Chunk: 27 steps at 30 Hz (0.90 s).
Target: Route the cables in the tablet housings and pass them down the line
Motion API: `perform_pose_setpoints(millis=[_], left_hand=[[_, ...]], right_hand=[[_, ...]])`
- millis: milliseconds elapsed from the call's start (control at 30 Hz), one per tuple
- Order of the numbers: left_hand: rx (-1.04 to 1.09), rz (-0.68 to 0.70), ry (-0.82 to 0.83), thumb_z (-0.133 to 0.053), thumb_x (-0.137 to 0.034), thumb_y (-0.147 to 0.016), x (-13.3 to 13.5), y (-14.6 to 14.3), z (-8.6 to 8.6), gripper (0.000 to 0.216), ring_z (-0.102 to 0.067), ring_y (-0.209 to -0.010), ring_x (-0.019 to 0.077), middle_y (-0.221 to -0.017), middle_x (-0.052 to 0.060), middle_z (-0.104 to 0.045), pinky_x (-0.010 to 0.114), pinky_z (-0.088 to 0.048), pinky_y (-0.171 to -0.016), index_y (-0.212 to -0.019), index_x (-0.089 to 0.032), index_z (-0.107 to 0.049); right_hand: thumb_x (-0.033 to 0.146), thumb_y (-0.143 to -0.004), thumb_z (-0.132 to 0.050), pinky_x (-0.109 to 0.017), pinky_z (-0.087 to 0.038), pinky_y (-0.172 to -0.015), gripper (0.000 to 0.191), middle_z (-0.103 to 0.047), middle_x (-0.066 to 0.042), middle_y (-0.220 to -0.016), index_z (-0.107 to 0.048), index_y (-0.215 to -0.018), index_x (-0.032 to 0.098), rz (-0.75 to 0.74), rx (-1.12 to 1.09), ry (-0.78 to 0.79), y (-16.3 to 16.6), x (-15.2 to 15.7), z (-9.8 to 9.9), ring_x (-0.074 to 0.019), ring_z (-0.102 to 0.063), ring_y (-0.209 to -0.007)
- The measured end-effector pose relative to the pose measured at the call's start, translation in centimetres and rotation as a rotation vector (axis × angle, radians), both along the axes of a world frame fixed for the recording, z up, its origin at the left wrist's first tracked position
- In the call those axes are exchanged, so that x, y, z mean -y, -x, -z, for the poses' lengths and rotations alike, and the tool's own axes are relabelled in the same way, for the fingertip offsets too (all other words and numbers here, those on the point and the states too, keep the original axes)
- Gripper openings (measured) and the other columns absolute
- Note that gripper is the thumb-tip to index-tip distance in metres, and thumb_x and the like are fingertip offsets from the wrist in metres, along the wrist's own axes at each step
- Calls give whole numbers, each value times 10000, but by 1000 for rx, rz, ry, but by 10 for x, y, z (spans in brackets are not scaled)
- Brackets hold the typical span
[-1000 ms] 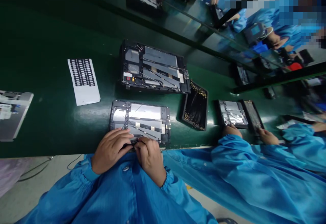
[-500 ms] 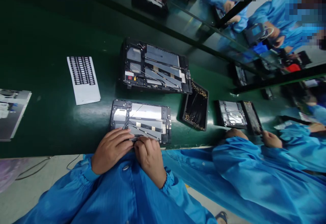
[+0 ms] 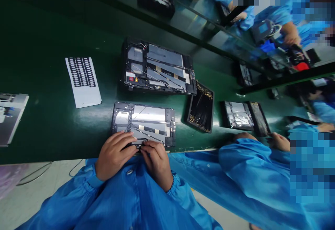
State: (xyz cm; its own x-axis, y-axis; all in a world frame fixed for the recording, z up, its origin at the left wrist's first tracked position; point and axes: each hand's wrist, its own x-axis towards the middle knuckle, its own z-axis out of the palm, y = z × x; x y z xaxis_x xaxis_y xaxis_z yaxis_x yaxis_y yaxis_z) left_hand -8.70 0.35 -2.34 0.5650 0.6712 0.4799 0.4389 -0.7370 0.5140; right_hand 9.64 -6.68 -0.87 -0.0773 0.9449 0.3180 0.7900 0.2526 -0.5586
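Observation:
An opened tablet [image 3: 149,113] lies at the bench's near edge, its silver battery and grey inner plates exposed. A thin black cable [image 3: 136,117] crosses its left part. My left hand [image 3: 116,156] curls over the tablet's near left edge, fingers on top and thumb at the rim. Close beside it, my right hand [image 3: 157,163] is closed in a pinch at the middle of the near edge. Whatever lies between those fingertips is too small and covered to make out.
Behind lies a stack of opened tablets [image 3: 159,66]. A black tray [image 3: 200,109] of thin cables with gold ends stands right of it. Left are a label sheet [image 3: 83,82] and a silver panel [image 3: 12,118]. A co-worker's hand [image 3: 278,141] is at the right; a shelf [image 3: 204,31] runs behind.
My right hand has shifted slightly right, opening a small gap from the left fingers, and its pinch shows more clearly. My left hand stays on the tablet.

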Motion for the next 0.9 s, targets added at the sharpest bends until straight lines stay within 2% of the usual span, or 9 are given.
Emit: perform_pose_setpoints(millis=[367,667,800,900], left_hand=[[-17,-8,-13,-621,-208,-958,0,0,2,85,-696,-1131,196,-1076,-13,-774,408,-519,-1031,-944,-252,-692],[-30,10,-3,-635,-197,-948,1,1,4,63,-678,-1159,206,-1099,0,-764,415,-491,-1061,-957,-240,-681],[-17,8,10,-626,-197,-951,0,0,3,66,-680,-1150,204,-1083,1,-764,411,-485,-1065,-957,-236,-680],[-17,11,98,-612,-222,-960,2,0,0,97,-671,-1169,201,-1107,6,-758,414,-478,-1083,-1044,-239,-656]], right_hand=[[108,-971,-569,-359,-537,-843,179,-675,-89,-1047,-603,-1116,207,-13,73,7,0,2,6,-203,-638,-991],[115,-980,-552,-375,-559,-836,198,-685,-95,-1053,-619,-1140,212,-12,81,27,1,1,5,-208,-648,-981],[106,-977,-557,-382,-589,-846,265,-705,-98,-1084,-608,-1212,217,-51,44,-23,-4,3,13,-209,-669,-1021],[112,-974,-560,-433,-601,-923,389,-706,-102,-1157,-559,-1339,247,-109,24,-91,-11,8,24,-223,-680,-1099]])
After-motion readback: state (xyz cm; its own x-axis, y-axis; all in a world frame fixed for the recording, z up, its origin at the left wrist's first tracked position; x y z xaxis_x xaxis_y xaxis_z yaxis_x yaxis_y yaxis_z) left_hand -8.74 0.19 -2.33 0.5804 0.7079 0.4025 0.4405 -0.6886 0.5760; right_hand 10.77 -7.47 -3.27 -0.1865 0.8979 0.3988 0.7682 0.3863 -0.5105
